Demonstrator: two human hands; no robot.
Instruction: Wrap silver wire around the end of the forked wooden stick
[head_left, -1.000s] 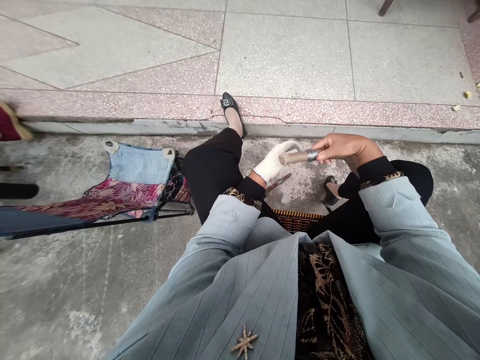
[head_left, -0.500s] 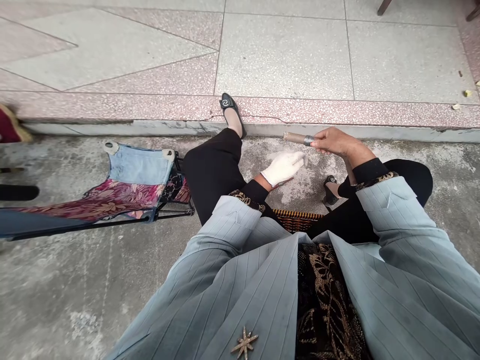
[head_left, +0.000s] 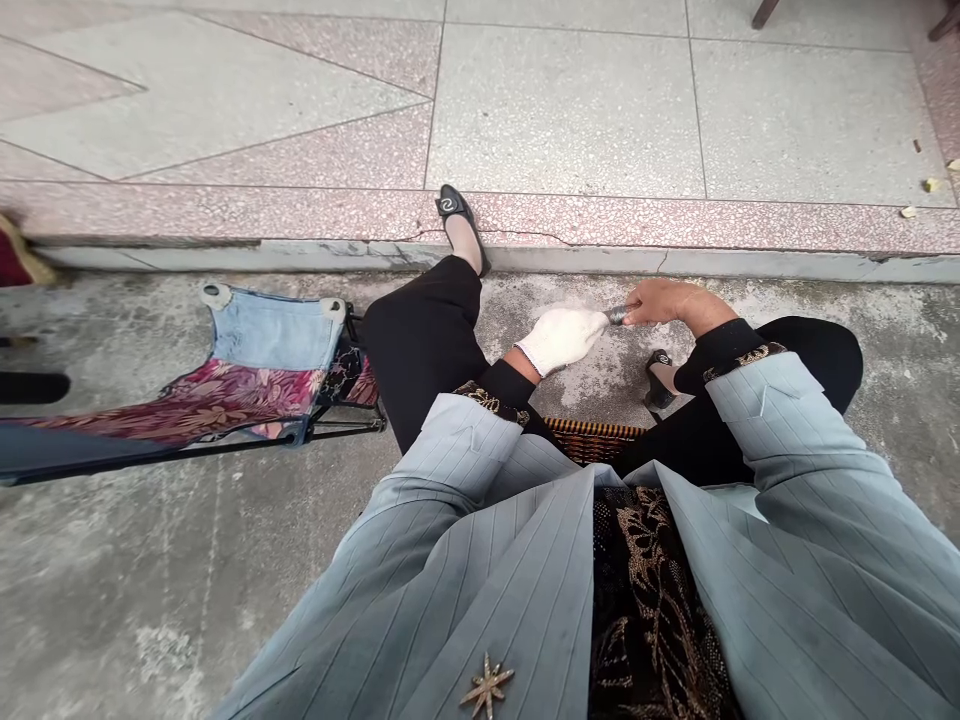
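Observation:
My left hand [head_left: 564, 337], in a white knit glove, is closed around the wooden part of a short wire-wrapped handle. Only the handle's band of grey metal wire [head_left: 616, 316] shows between my two hands; its wooden length is hidden in the glove. My bare right hand [head_left: 661, 301] pinches the handle's other end just past the wire, thumb and fingers together. Whatever lies beyond that end is covered by the right hand. Both hands are held out over the concrete ground, between my knees.
I sit on a woven seat [head_left: 592, 440] with a yellow-and-brown edge. To the left stands a folding chair [head_left: 277, 335] with denim and floral cloth. A low tiled step [head_left: 570, 220] runs across ahead; my left shoe [head_left: 459, 215] rests against its edge.
My left hand has closed over the wooden length of the handle, which showed bare before. My right hand has come down slightly with the wire end.

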